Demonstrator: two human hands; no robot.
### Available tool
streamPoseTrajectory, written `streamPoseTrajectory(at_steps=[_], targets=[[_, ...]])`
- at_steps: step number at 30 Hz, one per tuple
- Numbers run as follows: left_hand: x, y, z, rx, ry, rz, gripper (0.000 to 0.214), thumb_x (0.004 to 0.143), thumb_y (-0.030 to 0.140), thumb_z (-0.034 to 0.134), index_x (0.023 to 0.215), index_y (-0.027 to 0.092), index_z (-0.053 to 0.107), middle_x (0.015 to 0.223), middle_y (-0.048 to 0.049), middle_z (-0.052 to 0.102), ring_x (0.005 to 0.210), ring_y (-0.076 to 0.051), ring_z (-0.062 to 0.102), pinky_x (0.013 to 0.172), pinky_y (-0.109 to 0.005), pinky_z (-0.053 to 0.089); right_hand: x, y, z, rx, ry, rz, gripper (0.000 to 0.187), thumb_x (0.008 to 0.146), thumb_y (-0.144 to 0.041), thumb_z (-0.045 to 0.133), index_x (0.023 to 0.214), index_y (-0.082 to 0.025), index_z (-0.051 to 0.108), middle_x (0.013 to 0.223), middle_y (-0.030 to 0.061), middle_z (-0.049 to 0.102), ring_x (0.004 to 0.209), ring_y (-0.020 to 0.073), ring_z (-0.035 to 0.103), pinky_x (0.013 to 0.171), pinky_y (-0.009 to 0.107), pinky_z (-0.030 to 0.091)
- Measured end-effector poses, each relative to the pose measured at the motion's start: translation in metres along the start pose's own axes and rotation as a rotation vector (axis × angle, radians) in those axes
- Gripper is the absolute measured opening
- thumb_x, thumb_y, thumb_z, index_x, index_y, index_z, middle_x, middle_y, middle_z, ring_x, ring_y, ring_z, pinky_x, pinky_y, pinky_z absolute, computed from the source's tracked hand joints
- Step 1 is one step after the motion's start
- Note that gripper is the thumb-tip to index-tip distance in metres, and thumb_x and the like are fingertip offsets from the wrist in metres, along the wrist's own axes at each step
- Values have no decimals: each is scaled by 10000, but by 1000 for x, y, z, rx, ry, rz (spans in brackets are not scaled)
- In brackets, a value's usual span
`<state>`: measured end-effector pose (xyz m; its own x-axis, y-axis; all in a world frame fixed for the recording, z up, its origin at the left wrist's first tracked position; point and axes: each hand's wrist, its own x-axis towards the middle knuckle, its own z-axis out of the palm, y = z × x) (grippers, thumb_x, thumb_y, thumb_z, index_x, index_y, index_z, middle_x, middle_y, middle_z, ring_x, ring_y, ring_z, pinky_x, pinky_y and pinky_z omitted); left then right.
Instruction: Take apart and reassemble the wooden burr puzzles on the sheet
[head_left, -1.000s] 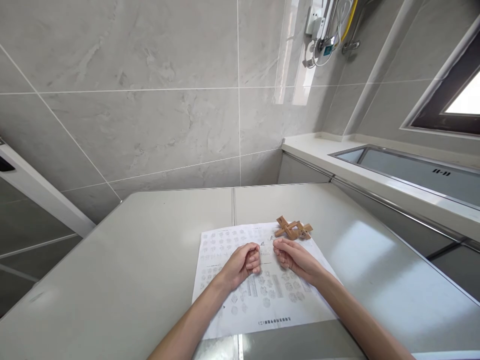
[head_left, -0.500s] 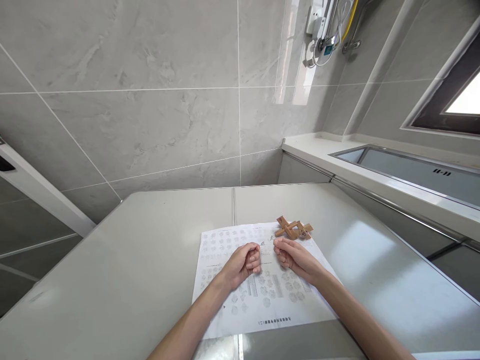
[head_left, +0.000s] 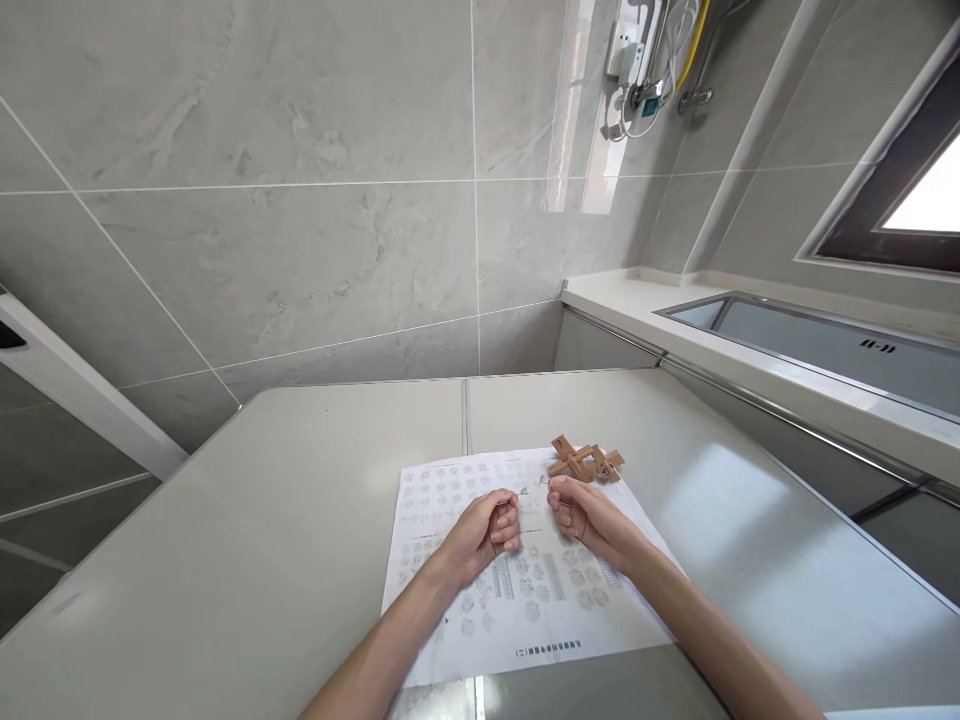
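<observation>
A white sheet of paper [head_left: 517, 630] printed with rows of small diagrams lies on the table. My left hand [head_left: 486, 532] rests over its middle, fingers curled into a loose fist. Facing it, a short gap away, my right hand [head_left: 592, 518] is curled the same way. Nothing shows in either hand. Just beyond the right hand, several notched wooden puzzle pieces [head_left: 574, 460] lie crossed in a small pile at the paper's far right corner. Some of them bear dark markings.
The pale folding table [head_left: 300, 540] has a seam down its middle. A grey tiled wall [head_left: 300, 250] rises behind it. To the right stand a white counter [head_left: 600, 290] with an inset sink [head_left: 810, 335] and a window [head_left: 922, 200]. Sockets and pipes [head_left: 637, 70] hang on the wall.
The view has shifted very slightly. Both hands, the paper and the wooden pieces keep their places.
</observation>
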<state>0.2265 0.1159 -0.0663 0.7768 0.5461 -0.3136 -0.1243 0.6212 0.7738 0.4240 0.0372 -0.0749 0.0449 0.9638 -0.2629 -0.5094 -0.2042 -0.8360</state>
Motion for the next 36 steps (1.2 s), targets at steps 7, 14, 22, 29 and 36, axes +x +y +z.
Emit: streamPoseTrajectory(at_steps=[7,14,22,29,36], targets=[[-1,0,0,18,-6,-2,261,898,332,638,718,201,501,540,90,289,498,-90,218,540,-245,337,1,0,1,29,20,3,385,840,-484,806,720,-219,555,644,-45,488,528,101,373,483,267,292],[-1,0,-1,29,-3,-4,287,902,341,637,702,205,481,544,88,288,507,-93,210,543,-246,343,2,-3,-4,127,58,-193,582,921,-547,715,563,-235,379,524,-70,251,469,102,173,430,296,185],[-1,1,1,15,-1,7,304,901,317,634,679,201,463,575,83,288,516,-86,203,545,-245,354,6,-9,-23,352,150,-297,587,896,-494,734,561,-250,318,509,-84,209,455,103,105,389,279,188],[-3,2,4,41,0,6,331,893,328,639,663,206,434,572,84,282,507,-82,212,543,-244,355,9,-5,-30,588,141,-204,429,876,-386,777,671,-247,426,488,-98,333,378,71,215,320,222,264],[-3,2,3,78,-9,1,376,909,349,631,642,214,405,551,79,297,516,-92,220,562,-242,393,15,3,-43,875,6,-114,249,1004,-291,618,825,-237,453,506,-124,382,349,59,396,319,175,363]])
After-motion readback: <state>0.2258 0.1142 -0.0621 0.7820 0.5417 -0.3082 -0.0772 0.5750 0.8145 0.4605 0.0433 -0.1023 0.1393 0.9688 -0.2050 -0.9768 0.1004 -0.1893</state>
